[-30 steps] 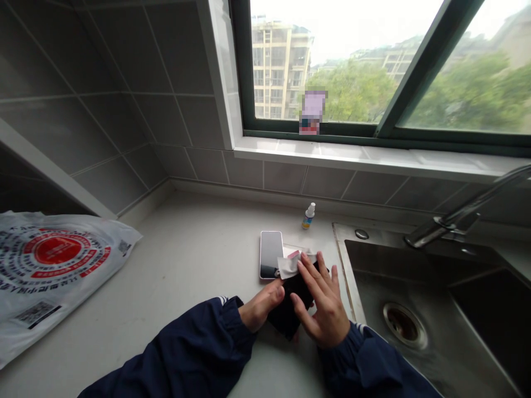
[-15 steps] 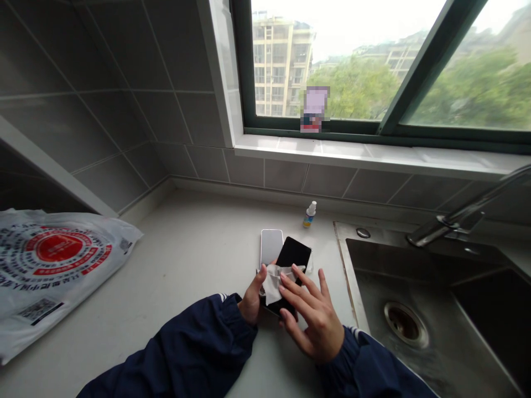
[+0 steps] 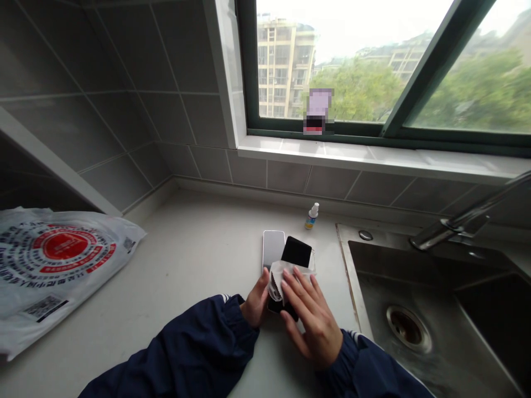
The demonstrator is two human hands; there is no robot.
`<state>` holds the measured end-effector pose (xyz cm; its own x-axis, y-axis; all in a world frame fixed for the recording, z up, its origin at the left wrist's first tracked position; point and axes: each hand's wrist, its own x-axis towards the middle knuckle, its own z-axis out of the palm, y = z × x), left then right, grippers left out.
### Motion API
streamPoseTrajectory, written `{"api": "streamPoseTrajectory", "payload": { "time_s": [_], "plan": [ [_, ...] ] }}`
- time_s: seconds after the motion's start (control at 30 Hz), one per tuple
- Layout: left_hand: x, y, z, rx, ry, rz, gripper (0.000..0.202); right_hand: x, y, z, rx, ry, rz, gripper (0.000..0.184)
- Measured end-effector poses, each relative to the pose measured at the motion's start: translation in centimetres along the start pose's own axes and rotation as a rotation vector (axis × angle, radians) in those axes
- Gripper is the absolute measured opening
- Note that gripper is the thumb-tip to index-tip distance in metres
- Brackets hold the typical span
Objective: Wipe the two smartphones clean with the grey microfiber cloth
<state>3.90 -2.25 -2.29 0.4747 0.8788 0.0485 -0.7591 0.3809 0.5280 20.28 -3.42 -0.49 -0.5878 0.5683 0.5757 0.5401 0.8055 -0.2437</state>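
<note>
A black smartphone [image 3: 296, 251] lies slanted in my left hand [image 3: 255, 304], whose fingers are closed around its left side, the thumb up along the edge. Across the middle of its screen spreads a grey-white wiping cloth [image 3: 276, 279] with zigzag edges, its left end curled up. My right hand [image 3: 313, 320] rests on the cloth with long, flat fingers, pressing it against the phone. Partly behind the black phone, a second phone [image 3: 274, 246] with a pale grey face lies on the counter. My left fingers under the phone are mostly hidden.
A small white-capped spray bottle [image 3: 312, 216] stands on the counter [image 3: 199, 243] beyond the phones. To the right is a steel sink [image 3: 365, 298] with a faucet [image 3: 435, 232]. At the left lies a printed plastic bag [image 3: 66, 276]. A window [image 3: 352, 72] is behind.
My right hand and the cloth have shifted slightly right over the phone. The right fingers are closer together, and the cloth's left end has curled up.
</note>
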Motion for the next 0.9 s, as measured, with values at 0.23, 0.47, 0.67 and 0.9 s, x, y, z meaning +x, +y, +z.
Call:
{"api": "streamPoseTrajectory", "payload": {
  "time_s": [0.23,0.47,0.67,0.9],
  "plan": [
    [-0.3,-0.1,-0.3,-0.090,0.016,-0.079,0.082,0.1,-0.6,0.1,-0.013,-0.102,-0.070,0.059],
    [-0.1,0.7,1.9,-0.108,0.142,0.057,0.081,0.2,-1.3,-0.3,0.017,-0.171,-0.135,0.056],
    [-0.2,1.1,2.5,-0.149,0.219,0.052,0.087,0.2,-1.5,-0.1,-0.007,-0.180,-0.158,0.056],
    [0.0,1.4,2.7,-0.166,0.243,0.071,0.094,0.1,-1.2,-0.1,-0.004,-0.121,-0.158,0.053]
  ]
}}
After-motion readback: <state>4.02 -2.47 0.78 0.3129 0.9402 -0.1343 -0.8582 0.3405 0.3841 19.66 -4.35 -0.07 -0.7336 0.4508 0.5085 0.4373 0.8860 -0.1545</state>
